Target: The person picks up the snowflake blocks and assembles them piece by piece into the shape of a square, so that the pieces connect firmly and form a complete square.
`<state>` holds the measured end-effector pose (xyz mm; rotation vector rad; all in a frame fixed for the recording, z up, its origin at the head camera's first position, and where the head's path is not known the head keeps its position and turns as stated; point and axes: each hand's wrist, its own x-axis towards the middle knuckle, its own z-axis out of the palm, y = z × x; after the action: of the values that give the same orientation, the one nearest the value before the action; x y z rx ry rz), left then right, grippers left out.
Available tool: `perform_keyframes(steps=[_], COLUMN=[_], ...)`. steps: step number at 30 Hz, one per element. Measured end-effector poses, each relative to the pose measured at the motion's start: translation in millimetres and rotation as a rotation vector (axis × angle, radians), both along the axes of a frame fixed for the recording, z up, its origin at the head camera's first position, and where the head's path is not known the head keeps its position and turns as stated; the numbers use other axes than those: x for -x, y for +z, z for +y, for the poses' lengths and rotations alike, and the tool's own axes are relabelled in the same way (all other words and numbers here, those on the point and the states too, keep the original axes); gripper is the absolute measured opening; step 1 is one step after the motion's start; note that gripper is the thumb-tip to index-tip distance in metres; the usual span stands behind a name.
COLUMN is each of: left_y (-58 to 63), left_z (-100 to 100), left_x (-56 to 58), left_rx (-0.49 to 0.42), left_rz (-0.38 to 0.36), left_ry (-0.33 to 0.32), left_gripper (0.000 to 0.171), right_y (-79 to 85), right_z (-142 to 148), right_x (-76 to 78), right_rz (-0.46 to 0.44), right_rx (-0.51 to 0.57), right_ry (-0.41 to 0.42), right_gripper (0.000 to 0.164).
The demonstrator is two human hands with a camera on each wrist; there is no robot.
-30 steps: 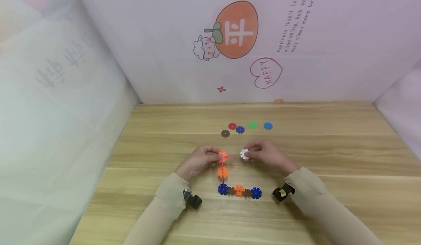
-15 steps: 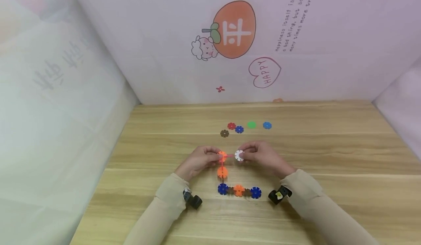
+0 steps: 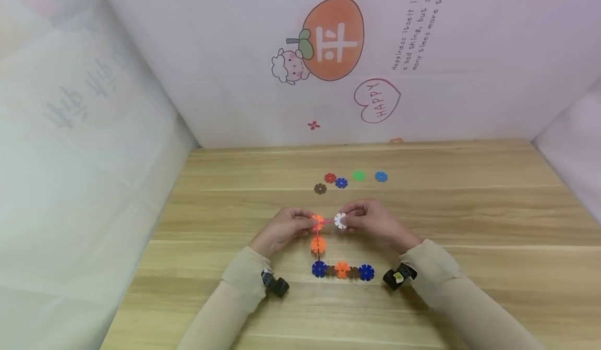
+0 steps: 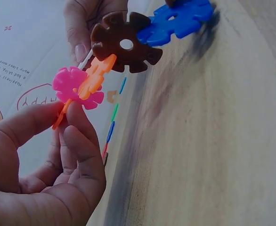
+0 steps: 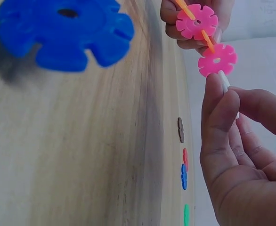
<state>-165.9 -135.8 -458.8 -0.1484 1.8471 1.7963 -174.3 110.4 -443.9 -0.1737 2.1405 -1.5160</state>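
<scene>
My left hand (image 3: 285,230) pinches an orange notched disc (image 3: 318,222) at the upper corner of a chain of linked discs. A pink disc (image 5: 217,60) stands edge-on to its right, and a second pink disc (image 5: 197,21) runs down toward another orange disc (image 3: 317,245). Below, the chain turns right through a blue disc (image 3: 319,269), brown discs and an orange disc (image 3: 342,270) to a blue end disc (image 3: 367,272). Between thumb and fingers my right hand (image 3: 375,224) holds a white disc (image 3: 340,221), its edge meeting the pink disc's rim in the right wrist view.
Loose discs lie on the wooden table (image 3: 225,183) beyond the hands: brown (image 3: 320,189), red (image 3: 330,178), blue (image 3: 341,183), green (image 3: 359,176) and light blue (image 3: 381,177). A printed cloth wall (image 3: 244,94) rises at the table's back edge.
My right hand has brought the white disc leftward until it meets the pink disc's free side. The left hand keeps its pinch on the orange disc and has hardly moved.
</scene>
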Motion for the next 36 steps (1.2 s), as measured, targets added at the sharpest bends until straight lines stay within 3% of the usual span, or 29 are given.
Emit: perform_keyframes(steps=[10, 27, 36], left_y=[1.6, 2.1, 3.8], left_z=[-1.7, 1.9, -1.2], left_x=[-5.4, -3.3, -3.4], left_rx=[-0.038, -0.044, -0.046], left_rz=[0.042, 0.034, 0.016], left_ry=[-0.034, -0.017, -0.023], left_gripper=[0.023, 0.025, 0.027], right_y=[0.4, 4.1, -1.1], right_z=[-2.5, -4.1, 3.7], right_x=[-1.1, -1.0, -0.2], right_rz=[-0.013, -0.066, -0.034], right_rx=[0.014, 0.049, 0.052], right_ry=[0.034, -0.012, 0.045], right_gripper=[0.026, 0.025, 0.034])
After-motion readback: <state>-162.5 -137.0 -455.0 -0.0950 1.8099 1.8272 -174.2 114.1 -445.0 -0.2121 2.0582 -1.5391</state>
